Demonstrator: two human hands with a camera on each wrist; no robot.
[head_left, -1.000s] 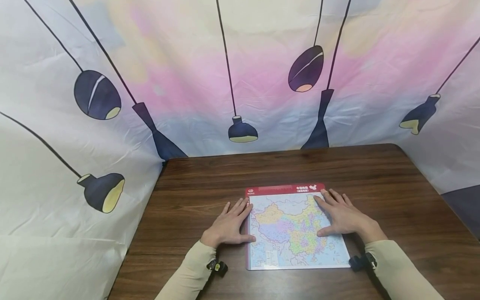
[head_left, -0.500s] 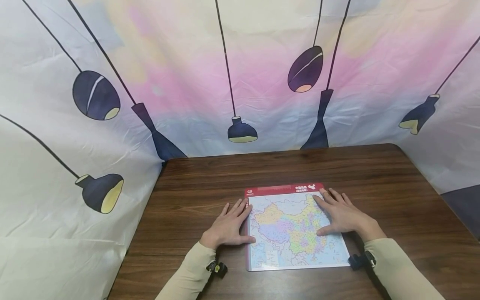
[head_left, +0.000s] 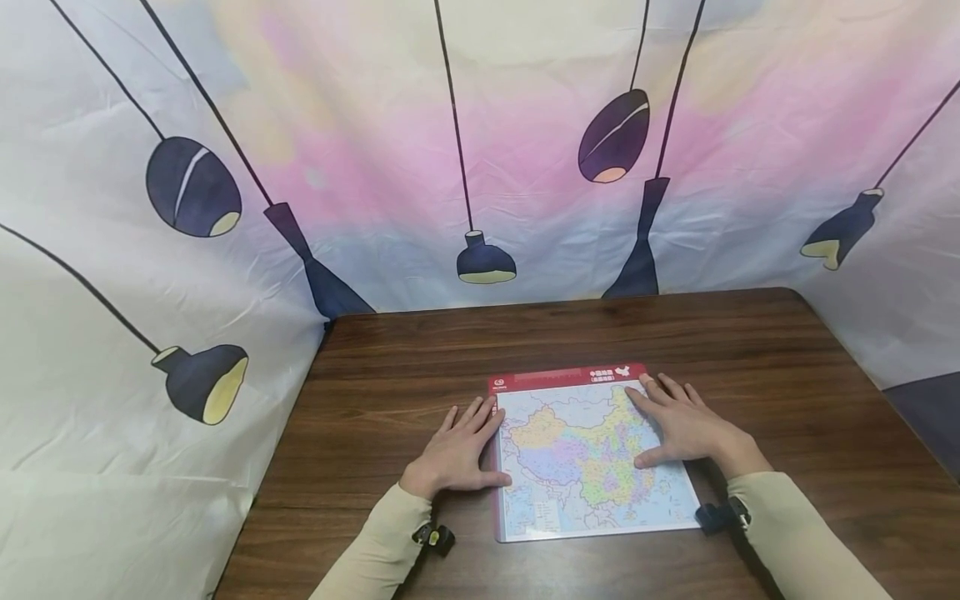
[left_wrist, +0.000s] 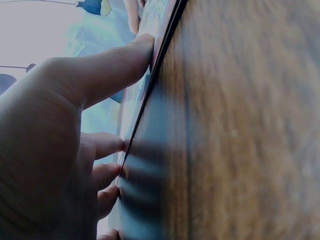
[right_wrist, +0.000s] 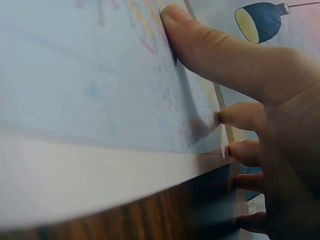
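Map board (head_left: 592, 454), a flat sheet with a red strip along its far edge, lies flat on the desk (head_left: 787, 367), a little toward the near edge and roughly midway between the desk's left and right sides. Both hands are spread flat with straight fingers, gripping nothing. The left hand (head_left: 457, 450) rests on the wood at the board's left edge; in the left wrist view its thumb (left_wrist: 107, 67) presses against that edge and the other fingertips also meet it lower down. The right hand (head_left: 686, 429) lies on top of the board near its far right corner, palm down, and the right wrist view shows the thumb (right_wrist: 200, 42) and fingertips flat on the printed surface.

As a judgement, the work is at a very early or resting stage: the board looks whole and undisturbed, no part of it is lifted or set aside, and the 2 hands only steady it. Whatever handling of the board is meant appears to be left to do.

A printed cloth (head_left: 480, 142) with dark lamp shapes hangs behind the desk.
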